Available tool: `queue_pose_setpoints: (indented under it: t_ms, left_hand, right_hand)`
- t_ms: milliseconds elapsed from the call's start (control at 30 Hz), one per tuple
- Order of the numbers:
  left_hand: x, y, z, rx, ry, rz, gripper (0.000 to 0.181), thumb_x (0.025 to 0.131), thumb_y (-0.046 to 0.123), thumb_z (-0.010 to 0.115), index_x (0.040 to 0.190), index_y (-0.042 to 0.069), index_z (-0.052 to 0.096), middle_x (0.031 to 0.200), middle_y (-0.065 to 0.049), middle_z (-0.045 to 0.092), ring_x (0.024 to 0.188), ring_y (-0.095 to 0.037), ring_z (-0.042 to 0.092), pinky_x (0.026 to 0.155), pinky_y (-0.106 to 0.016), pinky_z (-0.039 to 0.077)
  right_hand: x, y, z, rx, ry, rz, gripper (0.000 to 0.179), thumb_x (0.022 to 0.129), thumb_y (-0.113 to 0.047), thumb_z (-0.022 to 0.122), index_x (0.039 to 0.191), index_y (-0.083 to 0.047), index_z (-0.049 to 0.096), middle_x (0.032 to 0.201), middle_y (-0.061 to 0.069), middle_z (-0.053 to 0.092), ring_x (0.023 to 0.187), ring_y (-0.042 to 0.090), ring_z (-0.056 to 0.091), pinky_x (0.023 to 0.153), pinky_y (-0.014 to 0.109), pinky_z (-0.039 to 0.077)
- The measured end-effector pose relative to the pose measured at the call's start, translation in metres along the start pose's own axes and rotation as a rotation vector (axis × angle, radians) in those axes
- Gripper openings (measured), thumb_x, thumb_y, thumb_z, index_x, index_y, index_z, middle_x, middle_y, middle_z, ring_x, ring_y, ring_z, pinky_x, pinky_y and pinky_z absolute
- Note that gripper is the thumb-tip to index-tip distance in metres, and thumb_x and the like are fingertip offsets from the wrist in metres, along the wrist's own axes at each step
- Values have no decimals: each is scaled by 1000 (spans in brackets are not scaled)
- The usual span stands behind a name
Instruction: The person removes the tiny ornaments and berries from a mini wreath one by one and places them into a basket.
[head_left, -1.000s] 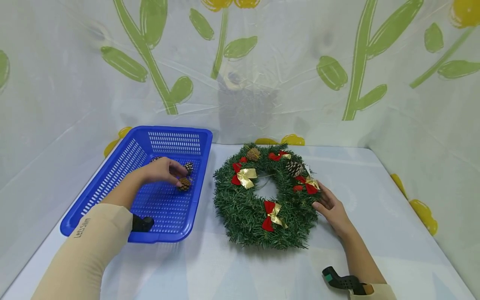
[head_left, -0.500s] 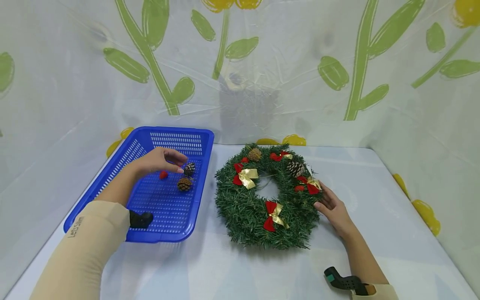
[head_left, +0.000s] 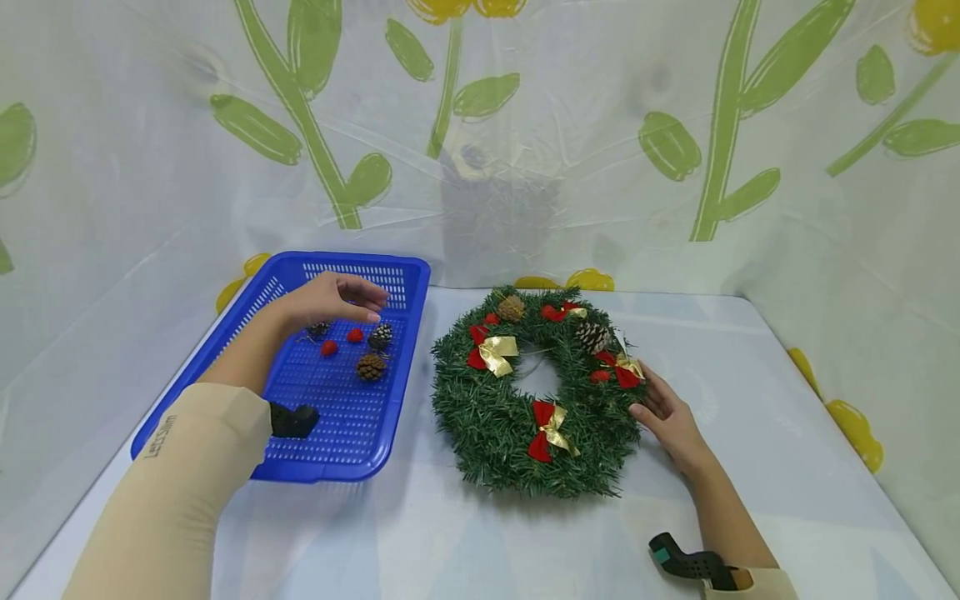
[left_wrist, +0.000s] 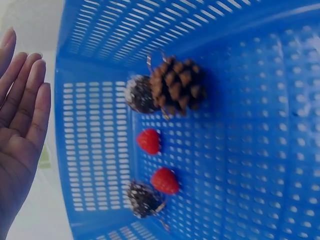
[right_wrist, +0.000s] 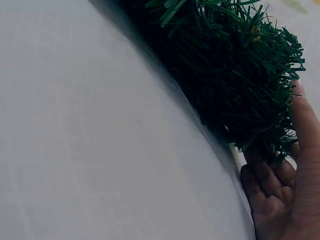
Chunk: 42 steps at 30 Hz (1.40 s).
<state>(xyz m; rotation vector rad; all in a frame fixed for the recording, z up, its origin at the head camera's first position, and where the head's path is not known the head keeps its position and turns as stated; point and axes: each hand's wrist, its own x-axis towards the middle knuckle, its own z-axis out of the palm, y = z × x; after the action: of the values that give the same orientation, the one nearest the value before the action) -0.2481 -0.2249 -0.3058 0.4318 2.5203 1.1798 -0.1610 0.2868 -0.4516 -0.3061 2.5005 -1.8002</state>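
My left hand (head_left: 330, 300) hovers over the back part of the blue basket (head_left: 406, 375), fingers extended and holding nothing. In the left wrist view, a brown pine cone (left_wrist: 179, 85), two white-tipped pine cones and two red strawberry-like berries (left_wrist: 165, 180) lie on the basket floor, apart from the fingers. A green wreath (head_left: 487, 433) lies flat on the table, decorated with pine cones, berries and red-and-gold bows (head_left: 550, 429). My right hand (head_left: 675, 425) grips the wreath's right edge. The right wrist view shows its fingers (right_wrist: 267, 182) curled beneath the greenery, thumb against the side.
The basket stands at the left of the white table (head_left: 750, 375), and the wreath sits in the middle. A flower-patterned curtain (head_left: 585, 192) closes off the back and sides. A black wrist camera mount (head_left: 690, 562) is strapped by the right sleeve.
My left hand has left the brown pine cone, rising and moving toward the back of the basket. Two red berries and another pine cone have come into view. My right hand stays on the wreath.
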Motion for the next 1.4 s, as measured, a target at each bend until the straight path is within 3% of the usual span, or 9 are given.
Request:
queue_pose_setpoints:
  t_ms: [267,500,900,1100,1400]
  left_hand:
    - [8,15,0,-19,-9,27,54,85,27,71,130,2,55,126,-17,59,113,-25,58,102,-47,41]
    - [20,26,5,-87,10,31,51,84,28,73,127,5,59,127,-15,60,118,-25,55,103,-45,40]
    - [34,49,5,-156,-48,68,46,88,19,66,129,2,56,130,-17,57,122,-28,51,108,-48,33]
    - [40,60,14,-180,-41,75,44,88,18,65,129,3,57,131,-15,57,123,-27,51,108,-45,35]
    - [56,77,32,-289,-73,112,43,88,14,64,129,2,56,131,-15,58,123,-25,52,107,-41,37]
  right_hand:
    - [0,-1,0,6,-5,0,69,96,-12,55,153,-16,15,155,25,14,138,48,18,88,0,32]
    - [0,0,0,2,-2,-8,69,96,-11,54,153,-16,16,154,27,15,137,49,18,88,0,32]
    - [0,-1,2,-16,5,-12,69,96,-11,55,153,-15,16,153,27,17,136,49,20,88,1,33]
    - [1,-2,2,-22,2,-25,69,96,-10,54,153,-13,15,152,28,18,135,49,21,89,1,34]
    - [1,-1,1,-13,2,-14,69,96,-11,55,153,-15,16,154,27,14,137,50,18,88,0,32]
